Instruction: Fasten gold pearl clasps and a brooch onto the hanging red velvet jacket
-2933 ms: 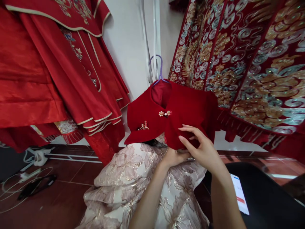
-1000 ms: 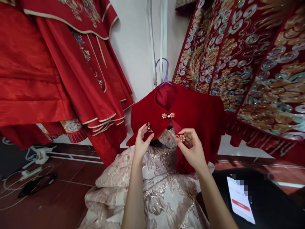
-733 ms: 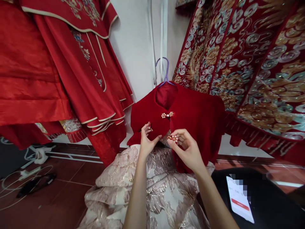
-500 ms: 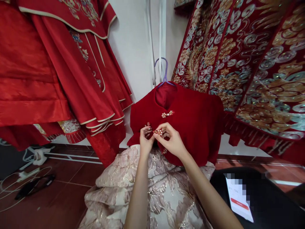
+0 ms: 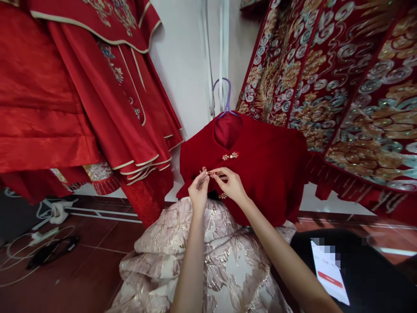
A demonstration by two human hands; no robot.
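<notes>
A dark red velvet jacket [image 5: 267, 169] on a purple hanger [image 5: 227, 98] slopes down toward my lap. My left hand [image 5: 198, 193] pinches one half of a beaded frog button at the jacket's left front edge. Closed on the other half, my right hand [image 5: 232, 184] has brought it against my left fingertips. The fingers partly hide both halves, and I cannot tell whether they are joined. Above, a fastened frog button [image 5: 230, 156] closes the front below the neckline. Below my right hand, another frog half [image 5: 223, 196] hangs on the front edge.
A pale floral skirt [image 5: 228, 261] with metallic threads covers my lap. Red garments [image 5: 107, 95] hang at left, and a heavily embroidered red one [image 5: 352, 100] at right. On a black seat [image 5: 368, 269] lies a phone [image 5: 329, 274]. Cables [image 5: 35, 243] trail on the tiled floor.
My right hand has moved slightly up and left with its frog half, and the two hands' fingertips now meet near the left front edge. The lower frog half shows more clearly.
</notes>
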